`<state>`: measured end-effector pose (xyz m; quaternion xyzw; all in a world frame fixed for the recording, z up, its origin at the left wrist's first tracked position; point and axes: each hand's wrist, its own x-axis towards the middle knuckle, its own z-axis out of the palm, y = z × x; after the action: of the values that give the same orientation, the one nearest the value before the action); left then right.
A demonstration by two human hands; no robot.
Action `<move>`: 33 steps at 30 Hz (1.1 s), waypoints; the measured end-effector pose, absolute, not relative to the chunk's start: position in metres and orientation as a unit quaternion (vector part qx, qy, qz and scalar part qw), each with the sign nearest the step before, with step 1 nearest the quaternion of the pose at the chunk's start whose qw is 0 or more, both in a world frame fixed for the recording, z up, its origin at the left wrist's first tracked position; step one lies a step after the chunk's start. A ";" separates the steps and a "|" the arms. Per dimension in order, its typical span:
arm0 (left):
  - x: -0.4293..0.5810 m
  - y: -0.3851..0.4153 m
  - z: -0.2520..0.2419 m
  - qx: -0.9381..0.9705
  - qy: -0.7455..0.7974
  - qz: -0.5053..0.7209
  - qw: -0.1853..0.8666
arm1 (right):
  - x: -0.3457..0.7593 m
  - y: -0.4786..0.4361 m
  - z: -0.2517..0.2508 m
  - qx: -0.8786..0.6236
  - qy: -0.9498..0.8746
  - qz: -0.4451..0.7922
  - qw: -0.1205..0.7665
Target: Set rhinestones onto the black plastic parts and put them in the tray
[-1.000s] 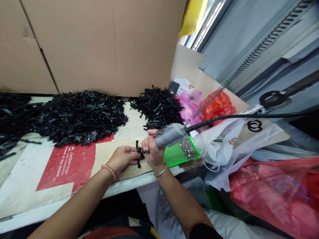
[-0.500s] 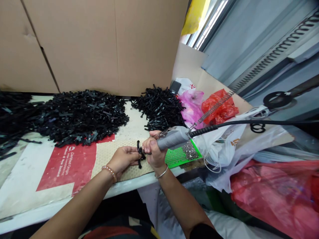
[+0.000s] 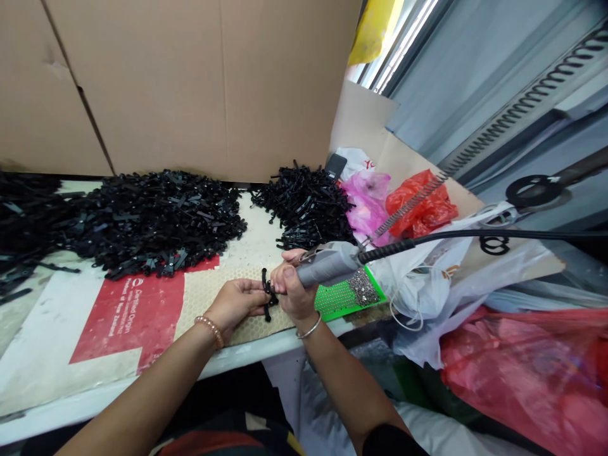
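Note:
My left hand (image 3: 239, 301) pinches a small black jointed part (image 3: 266, 310) over the honeycomb-patterned cardboard (image 3: 204, 291). Wrapped round the front of a grey electric screwdriver (image 3: 327, 263) is my right hand (image 3: 297, 290). The tool lies nearly level, its nose toward the black part; my fingers hide its tip, so contact cannot be made out. Just right of my right hand, a green perforated tray (image 3: 335, 299) bears a heap of small metal screws (image 3: 363, 288).
Heaps of black parts (image 3: 161, 218) lie along the cardboard wall (image 3: 166, 82), with a smaller pile (image 3: 308, 206) farther right. A coiled spring (image 3: 503, 117) and black cable (image 3: 475, 233) run from the tool to the upper right. Plastic bags (image 3: 420, 206) crowd the right side.
Both hands, the black part and the screwdriver keep practically the same positions. The whole view has shifted very slightly.

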<state>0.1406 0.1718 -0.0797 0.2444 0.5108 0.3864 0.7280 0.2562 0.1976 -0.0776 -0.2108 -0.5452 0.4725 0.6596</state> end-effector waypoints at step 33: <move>0.141 0.172 -0.080 0.221 0.509 0.388 0.736 | 0.254 0.200 -0.070 -0.289 -0.522 0.504 0.624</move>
<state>0.1411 0.1721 -0.0798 0.2210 0.5086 0.3881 0.7361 0.2536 0.2005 -0.0698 -0.2891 -0.5224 0.5040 0.6241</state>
